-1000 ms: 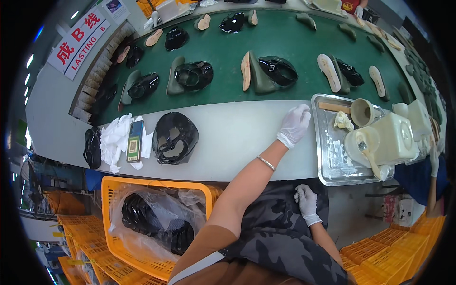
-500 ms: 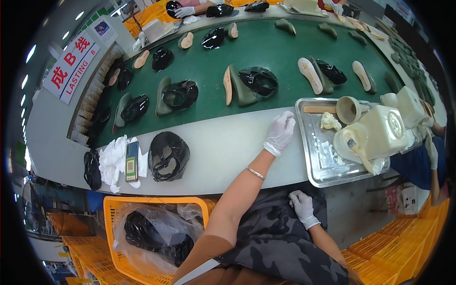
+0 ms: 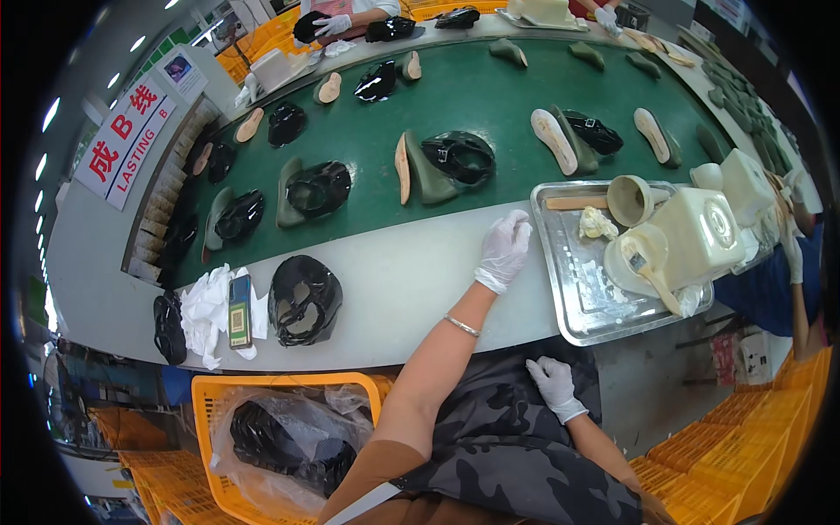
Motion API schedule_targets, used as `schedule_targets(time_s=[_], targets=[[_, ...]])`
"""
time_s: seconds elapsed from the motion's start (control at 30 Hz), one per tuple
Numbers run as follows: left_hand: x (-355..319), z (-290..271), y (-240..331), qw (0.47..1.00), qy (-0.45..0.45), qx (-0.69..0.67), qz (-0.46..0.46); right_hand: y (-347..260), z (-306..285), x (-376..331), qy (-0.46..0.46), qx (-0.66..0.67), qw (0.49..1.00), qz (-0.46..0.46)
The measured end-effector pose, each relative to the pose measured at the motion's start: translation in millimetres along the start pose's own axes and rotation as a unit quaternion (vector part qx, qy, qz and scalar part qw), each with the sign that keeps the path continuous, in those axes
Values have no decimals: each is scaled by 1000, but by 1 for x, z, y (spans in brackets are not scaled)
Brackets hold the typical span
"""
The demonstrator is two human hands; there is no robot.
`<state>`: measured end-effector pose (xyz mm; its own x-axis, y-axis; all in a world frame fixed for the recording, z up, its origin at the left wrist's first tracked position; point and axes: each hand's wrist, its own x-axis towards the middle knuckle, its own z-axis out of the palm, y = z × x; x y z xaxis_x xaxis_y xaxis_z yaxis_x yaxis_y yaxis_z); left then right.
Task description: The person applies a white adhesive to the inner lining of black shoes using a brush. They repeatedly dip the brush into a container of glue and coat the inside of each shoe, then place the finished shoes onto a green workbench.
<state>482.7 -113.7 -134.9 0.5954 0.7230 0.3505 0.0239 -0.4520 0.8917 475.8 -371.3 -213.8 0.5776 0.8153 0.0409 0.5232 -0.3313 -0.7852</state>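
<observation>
Showing, right of centre in the frame, the left hand (image 3: 505,249) in a white glove, with fingers curled together in a loose fist, over the pale tabletop (image 3: 411,262) and just beside the left rim of a metal tray (image 3: 570,308). Note within this tray, at the right of the frame, a flat wooden stick (image 3: 575,202), a pale lump (image 3: 597,224), a cup (image 3: 626,199) tipped on its side, and a translucent jug (image 3: 707,229). See, at lower centre-right, the right hand (image 3: 558,388), likewise gloved, near camouflage cloth (image 3: 490,394), with fingers bent; cannot tell whether pressed to the palm. Locate, left of centre, a glossy black upper (image 3: 332,306) on the tabletop, right of a phone (image 3: 239,312). Compare, across the green surface (image 3: 376,122) at upper centre, green lasts (image 3: 429,171) beside pale soles (image 3: 554,140).
</observation>
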Motion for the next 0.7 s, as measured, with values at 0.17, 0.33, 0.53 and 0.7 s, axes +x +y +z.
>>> schedule_targets(time_s=[0.17,0.33,0.53,0.7], targets=[[-1,-1,1,1000,-7,-8,-6,-4,0,0,11,6,1000,20],[0,1,-4,1000,-4,-25,-1,-6,-1,-1,11,21,1000,15],[1,4,-5,1000,-1,-11,13,-2,0,-1,10,48,999,19],[1,2,-3,999,8,-2,33,-3,-1,1,2,51,998,31]])
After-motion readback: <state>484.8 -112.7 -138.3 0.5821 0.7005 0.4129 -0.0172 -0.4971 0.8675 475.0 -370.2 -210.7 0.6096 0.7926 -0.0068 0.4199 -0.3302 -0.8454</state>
